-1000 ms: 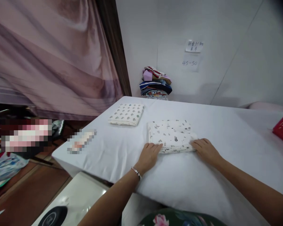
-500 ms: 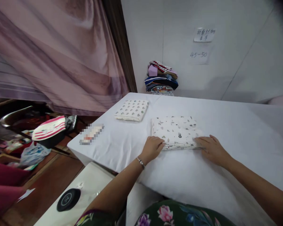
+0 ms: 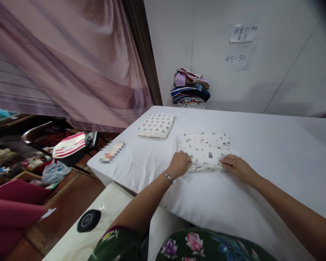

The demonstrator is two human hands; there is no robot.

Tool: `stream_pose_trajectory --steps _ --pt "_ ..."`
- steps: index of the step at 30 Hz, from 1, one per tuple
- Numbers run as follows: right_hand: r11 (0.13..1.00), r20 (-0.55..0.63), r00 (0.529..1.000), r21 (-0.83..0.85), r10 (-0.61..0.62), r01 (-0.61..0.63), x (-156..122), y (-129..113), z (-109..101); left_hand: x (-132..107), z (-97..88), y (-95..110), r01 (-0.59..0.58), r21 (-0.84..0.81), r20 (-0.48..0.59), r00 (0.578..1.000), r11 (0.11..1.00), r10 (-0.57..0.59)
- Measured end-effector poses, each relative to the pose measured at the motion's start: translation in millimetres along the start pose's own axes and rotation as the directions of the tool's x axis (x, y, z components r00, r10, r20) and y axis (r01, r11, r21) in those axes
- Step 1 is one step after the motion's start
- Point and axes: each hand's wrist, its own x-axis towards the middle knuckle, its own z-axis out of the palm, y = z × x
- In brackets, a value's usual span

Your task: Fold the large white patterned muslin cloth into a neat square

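A white folded cloth (image 3: 202, 146) with small dark and grey printed motifs lies flat on the white-covered table (image 3: 282, 163), its layered fold facing me. At its near left corner my left hand (image 3: 180, 164), with a bracelet on the wrist, has its fingers curled and closed on the edge. My right hand (image 3: 237, 167) pinches the near edge toward the right, fingertips on the top layers. The thumbs and the underside of the cloth are partly hidden. Farther back to the left rests a second folded cloth (image 3: 157, 125) with rows of grey motifs.
A pixelated flat object (image 3: 112, 152) lies by the table's left edge. Folded fabrics are stacked (image 3: 190, 88) near the wall. Below left, a white surface holds a round black object (image 3: 89, 220). A chair (image 3: 38, 132) with a striped item (image 3: 69, 145) stands beyond, beside a pink curtain (image 3: 97, 65).
My right hand has slid a little left along the cloth's near edge, and my left fingers are more curled. The view has shifted slightly left. The second folded cloth stays in place.
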Motion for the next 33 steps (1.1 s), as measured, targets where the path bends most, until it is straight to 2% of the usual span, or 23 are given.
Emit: stream_pose_trajectory --steps 4,9,14,19,23,27,31,33 --pt "0.997 -0.045 0.999 0.073 0.027 -0.024 -3.9 -0.9 4.0 -10.7 2.5 -3.5 -0.132 0.064 -0.113 0.984 0.989 0.139" --pt "0.995 -0.078 0.996 0.089 0.045 -0.038 -9.1 -2.1 8.3 -26.6 18.9 -7.0 -0.207 0.202 -0.106 0.967 0.957 0.232" --pt "0.996 -0.077 0.996 0.078 0.042 -0.036 -10.5 1.2 9.3 -28.6 24.9 -7.4 -0.199 0.218 -0.129 0.964 0.955 0.231" --pt "0.998 -0.093 0.995 0.057 0.028 -0.023 -13.7 0.2 9.4 -31.9 16.6 -9.6 -0.184 0.081 -0.123 0.973 0.980 0.193" --pt "1.000 -0.145 0.989 0.016 -0.020 0.022 -18.7 2.9 13.6 -39.1 13.5 -12.1 -0.173 0.026 -0.142 0.974 0.985 0.175" --pt "0.998 -0.219 0.974 -0.027 -0.055 0.050 -24.8 14.2 22.9 -42.8 19.1 -12.3 -0.142 0.055 -0.151 0.977 0.988 0.149" --pt "1.000 -0.176 0.984 0.002 -0.026 0.027 -26.6 25.8 26.0 -44.1 26.9 -10.2 -0.117 0.072 -0.189 0.974 0.991 0.128" --pt "0.999 -0.164 0.987 0.047 0.000 0.008 -23.4 23.8 23.2 -45.3 29.7 -9.0 -0.107 0.059 -0.213 0.970 0.992 0.117"
